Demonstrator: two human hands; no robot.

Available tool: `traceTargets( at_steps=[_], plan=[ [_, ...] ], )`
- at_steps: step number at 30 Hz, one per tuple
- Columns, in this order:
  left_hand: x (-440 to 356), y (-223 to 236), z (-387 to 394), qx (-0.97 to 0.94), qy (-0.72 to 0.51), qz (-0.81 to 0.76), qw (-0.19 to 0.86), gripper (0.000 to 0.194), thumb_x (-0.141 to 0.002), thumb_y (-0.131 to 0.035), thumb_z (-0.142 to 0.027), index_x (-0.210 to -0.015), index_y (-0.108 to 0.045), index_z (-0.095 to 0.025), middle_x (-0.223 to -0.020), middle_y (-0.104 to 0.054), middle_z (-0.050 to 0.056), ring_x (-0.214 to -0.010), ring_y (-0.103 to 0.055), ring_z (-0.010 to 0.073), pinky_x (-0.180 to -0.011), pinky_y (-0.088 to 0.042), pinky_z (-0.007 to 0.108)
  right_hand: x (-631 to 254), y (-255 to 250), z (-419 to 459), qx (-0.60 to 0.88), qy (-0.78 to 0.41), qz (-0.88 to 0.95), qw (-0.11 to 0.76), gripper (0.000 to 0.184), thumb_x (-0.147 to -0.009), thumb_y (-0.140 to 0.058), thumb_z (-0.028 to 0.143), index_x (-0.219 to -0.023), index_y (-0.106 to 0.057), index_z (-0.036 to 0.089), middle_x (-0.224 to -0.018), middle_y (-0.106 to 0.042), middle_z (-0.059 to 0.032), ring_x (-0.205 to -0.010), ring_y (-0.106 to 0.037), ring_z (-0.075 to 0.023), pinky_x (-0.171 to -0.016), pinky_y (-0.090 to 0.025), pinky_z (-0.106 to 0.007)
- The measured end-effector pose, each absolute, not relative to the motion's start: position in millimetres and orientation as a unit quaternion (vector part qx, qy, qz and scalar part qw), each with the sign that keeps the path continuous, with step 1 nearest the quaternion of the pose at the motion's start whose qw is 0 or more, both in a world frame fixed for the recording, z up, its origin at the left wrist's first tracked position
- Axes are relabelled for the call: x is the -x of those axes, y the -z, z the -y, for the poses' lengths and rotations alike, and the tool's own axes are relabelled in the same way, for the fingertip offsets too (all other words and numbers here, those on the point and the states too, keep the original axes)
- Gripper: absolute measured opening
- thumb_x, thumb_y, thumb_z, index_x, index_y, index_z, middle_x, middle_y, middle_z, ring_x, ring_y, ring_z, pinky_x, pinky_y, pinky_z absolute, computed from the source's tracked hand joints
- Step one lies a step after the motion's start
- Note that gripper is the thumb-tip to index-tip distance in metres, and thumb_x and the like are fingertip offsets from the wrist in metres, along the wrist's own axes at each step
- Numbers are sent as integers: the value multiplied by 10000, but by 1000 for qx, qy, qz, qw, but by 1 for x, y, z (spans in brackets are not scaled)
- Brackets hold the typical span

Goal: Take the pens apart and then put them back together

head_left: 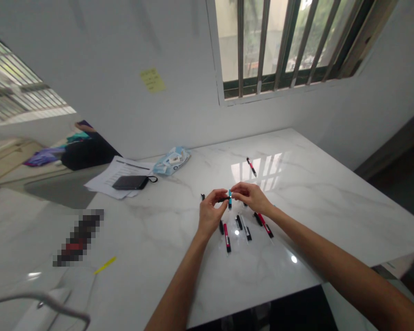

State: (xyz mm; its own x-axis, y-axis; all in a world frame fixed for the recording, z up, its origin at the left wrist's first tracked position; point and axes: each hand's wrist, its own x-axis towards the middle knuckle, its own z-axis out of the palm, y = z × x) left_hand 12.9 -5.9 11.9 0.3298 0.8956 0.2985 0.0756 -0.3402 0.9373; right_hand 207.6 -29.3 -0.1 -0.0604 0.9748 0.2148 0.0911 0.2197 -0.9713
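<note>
My left hand (212, 210) pinches a small black pen part (223, 199) between thumb and fingers, its tip pointing right. Close beside it, my right hand (251, 196) has thumb and fingertips pressed together near the end of that part; what they hold is too small to make out. Between the hands shows a blue and black pen piece (229, 204); I cannot tell whether it is held or lies on the table. Nearer to me lie a red and black pen barrel (227, 237), a clear and black one (246, 228) and another red one (265, 225), with black pieces beside them.
A red and black pen (251, 167) lies beyond my hands on the white marbled table (152, 239). Further left are a wipes packet (172, 161), papers (105, 181), a black phone-like device (131, 182) with a strap, a yellow strip (105, 265) and a blurred-out object (78, 238).
</note>
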Motion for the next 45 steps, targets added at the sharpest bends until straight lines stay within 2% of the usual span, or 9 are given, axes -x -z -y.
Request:
traceTargets(
  at_steps=[5,13,21,26,29,32,36,39,45],
  plan=[
    [-13,-11,6,-684,-452,-360,445,267,-821,-761,-241,-1081,-716,-198,-970,-750,53,-937,-728,190,-924,-592,350,-209,-1,30,449,-426,620,482,302,-876,-742,461,-1032,-722,202,-922,-778,-44,-787,-709,-175,-725,-550,-296],
    [-13,-11,5,-673,-456,-355,461,283,-806,-781,-255,-1072,-711,-190,-954,-745,56,-922,-725,187,-905,-591,336,-213,-5,31,470,-402,654,435,334,-939,-645,513,-895,-721,191,-744,-711,-11,-611,-588,-131,-562,-421,-242],
    [-14,-13,6,-649,-456,-352,497,323,-773,-823,-280,-1061,-710,-187,-952,-749,57,-921,-724,186,-881,-591,324,-216,-8,31,485,-354,687,409,429,-987,-570,511,-720,-659,187,-637,-633,10,-566,-498,-113,-558,-357,-242],
    [-16,-10,3,-565,-475,-357,573,475,-744,-858,-337,-1155,-663,-201,-1006,-774,60,-912,-738,185,-894,-583,345,-205,-13,35,437,-444,659,422,555,-1034,-433,584,-697,-624,186,-626,-648,-11,-551,-515,-118,-561,-422,-251],
    [-16,-10,2,-501,-490,-365,613,477,-754,-855,-396,-1140,-661,-195,-1044,-772,78,-906,-736,181,-889,-582,347,-210,-21,36,443,-403,702,386,500,-1051,-436,521,-785,-698,188,-721,-711,-30,-619,-580,-137,-639,-480,-279],
    [-16,-13,3,-445,-498,-354,654,453,-765,-850,-421,-1124,-674,-209,-1080,-747,64,-913,-727,163,-847,-585,307,-240,-28,34,494,-258,757,340,198,-951,-661,392,-1015,-755,231,-976,-769,-45,-845,-661,-194,-819,-521,-345],
    [-14,-22,5,-420,-485,-354,681,487,-787,-839,-427,-1207,-668,-251,-1049,-717,23,-880,-713,133,-724,-553,218,-293,-28,32,540,-188,778,262,644,-806,-812,304,-1417,-607,285,-1357,-674,-75,-1228,-588,-290,-1057,-482,-471],
    [-15,-24,6,-428,-474,-361,679,527,-758,-863,-412,-1216,-678,-227,-978,-719,17,-820,-703,119,-734,-548,218,-315,-21,32,558,-205,779,201,920,-715,-872,275,-1545,-477,310,-1477,-594,-71,-1314,-525,-327,-1109,-453,-517],
    [-16,-18,4,-432,-468,-387,667,556,-657,-924,-364,-1148,-738,-180,-981,-757,45,-806,-696,126,-851,-557,280,-316,-13,28,561,-198,779,199,835,-720,-871,232,-1488,-552,311,-1393,-655,-79,-1216,-606,-310,-1089,-476,-503]
  ],
)
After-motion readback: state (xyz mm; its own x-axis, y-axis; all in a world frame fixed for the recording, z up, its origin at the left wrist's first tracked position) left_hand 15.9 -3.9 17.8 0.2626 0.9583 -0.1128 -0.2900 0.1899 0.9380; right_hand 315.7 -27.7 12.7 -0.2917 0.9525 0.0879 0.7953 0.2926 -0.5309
